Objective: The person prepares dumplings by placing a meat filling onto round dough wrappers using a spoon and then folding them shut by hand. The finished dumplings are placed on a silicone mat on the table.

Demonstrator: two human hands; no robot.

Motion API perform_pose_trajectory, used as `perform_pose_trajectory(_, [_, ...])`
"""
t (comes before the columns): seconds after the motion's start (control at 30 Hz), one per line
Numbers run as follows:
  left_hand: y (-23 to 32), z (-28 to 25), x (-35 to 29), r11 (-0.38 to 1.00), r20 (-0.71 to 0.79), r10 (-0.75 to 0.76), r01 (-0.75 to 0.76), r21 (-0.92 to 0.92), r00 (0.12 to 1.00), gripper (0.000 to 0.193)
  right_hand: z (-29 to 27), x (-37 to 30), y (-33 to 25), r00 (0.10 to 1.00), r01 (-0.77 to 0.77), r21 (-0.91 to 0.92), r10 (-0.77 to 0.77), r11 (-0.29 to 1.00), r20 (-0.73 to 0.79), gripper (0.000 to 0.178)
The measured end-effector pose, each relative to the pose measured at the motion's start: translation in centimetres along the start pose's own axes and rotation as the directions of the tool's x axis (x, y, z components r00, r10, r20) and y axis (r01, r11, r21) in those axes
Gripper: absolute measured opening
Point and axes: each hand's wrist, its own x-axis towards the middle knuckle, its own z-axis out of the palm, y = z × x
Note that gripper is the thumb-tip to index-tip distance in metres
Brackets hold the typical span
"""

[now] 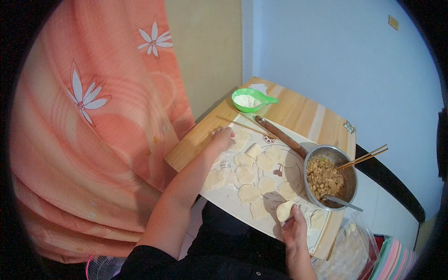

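The person is filling dumplings: right hand fingers are holding a folded wrapper; left hand is reaching, fingers curled narrow, for another wrapper, which needs lifting cleanly.

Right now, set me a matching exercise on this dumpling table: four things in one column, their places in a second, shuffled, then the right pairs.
Things:
1. green scoop of flour
2. metal bowl of filling
3. rolling pin
4. folded dumpling

Places:
A. in the right hand, at the near edge of the board
B. at the far end of the wooden table
C. lying slantwise between the scoop and the bowl
D. at the right of the board, chopsticks resting on its rim

Pairs: 1-B, 2-D, 3-C, 4-A
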Motion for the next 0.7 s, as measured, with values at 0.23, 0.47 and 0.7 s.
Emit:
perform_pose_trajectory(0.23, [0.6,2.2,0.4,0.986,-0.093,0.103,-0.089,0.138,0.990,0.024,0.1,-0.5,-0.2,0.999,-0.030,-0.035,0.029,0.999,-0.014,0.028])
perform_pose_trajectory(0.47, [1.3,2.6,-0.9,0.976,-0.258,0.217,-0.212,0.045,0.942,0.021,-0.1,-0.8,-0.1,0.999,-0.018,-0.042,0.017,0.999,-0.042,0.029])
perform_pose_trajectory(0.7, [1.5,3.1,-0.3,0.992,-0.190,0.129,-0.127,0.024,0.973,0.022,-0.4,-1.4,-0.4,0.999,-0.036,-0.058,0.035,0.998,-0.009,0.031])
